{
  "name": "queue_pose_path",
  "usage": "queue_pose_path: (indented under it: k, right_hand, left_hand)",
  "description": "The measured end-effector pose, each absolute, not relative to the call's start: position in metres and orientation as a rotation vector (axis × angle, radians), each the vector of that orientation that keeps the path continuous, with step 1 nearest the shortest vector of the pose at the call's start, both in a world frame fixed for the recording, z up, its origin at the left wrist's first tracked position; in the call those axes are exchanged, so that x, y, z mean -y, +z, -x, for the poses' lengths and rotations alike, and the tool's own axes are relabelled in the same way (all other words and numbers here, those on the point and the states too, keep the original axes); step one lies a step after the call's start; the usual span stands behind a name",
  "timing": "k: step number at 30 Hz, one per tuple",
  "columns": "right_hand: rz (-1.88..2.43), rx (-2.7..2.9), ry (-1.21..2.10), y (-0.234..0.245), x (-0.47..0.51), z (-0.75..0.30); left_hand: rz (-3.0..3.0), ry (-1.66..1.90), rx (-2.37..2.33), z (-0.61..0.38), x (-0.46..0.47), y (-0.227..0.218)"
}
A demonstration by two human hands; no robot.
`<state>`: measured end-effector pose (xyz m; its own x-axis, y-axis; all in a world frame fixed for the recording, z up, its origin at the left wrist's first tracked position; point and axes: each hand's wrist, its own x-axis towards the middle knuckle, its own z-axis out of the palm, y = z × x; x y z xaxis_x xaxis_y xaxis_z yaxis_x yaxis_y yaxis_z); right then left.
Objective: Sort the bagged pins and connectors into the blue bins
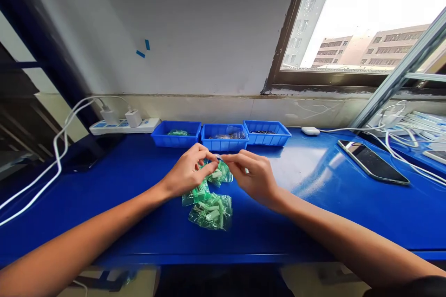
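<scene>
Fingertips of my left hand (190,172) and my right hand (257,177) meet above the middle of the blue table (272,236). Both hands are closed in a pinch. Between them shows a small clear or whitish bit, too small to name. Below lie several clear plastic packets with green and pale pieces inside: a front packet (212,212), a packet (197,194) partly under my left hand, and a back packet (222,174) between the hands.
Behind my hands stand a left blue bin (176,141) with green pieces, a middle bin (225,144) with clear packets, and a right bin (267,139) with dark pieces. A power strip (149,125), white earphone case (310,131), phone (374,162) and white cables (400,153) lie around.
</scene>
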<state>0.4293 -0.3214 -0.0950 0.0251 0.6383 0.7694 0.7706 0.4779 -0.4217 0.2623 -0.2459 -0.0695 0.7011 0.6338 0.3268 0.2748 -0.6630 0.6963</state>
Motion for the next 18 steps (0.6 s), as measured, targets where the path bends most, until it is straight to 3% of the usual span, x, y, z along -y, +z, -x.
queue_pose_path:
  k: [7, 13, 18]
  right_hand:
    - [1.113, 1.916, -0.278, -0.098, 0.322, -0.432]
    - [1.124, 1.788, 0.055, -0.092, 0.32, -0.433]
    - [1.289, 1.555, 0.591, -0.085, 0.322, -0.429]
  left_hand:
    - [-1.806, 0.591, -0.662, -0.266, 0.25, -0.065]
    - [-2.255, 0.942, -0.658, -0.263, 0.242, -0.072]
    - [-2.654, 1.169, -0.309, -0.256, 0.243, -0.074]
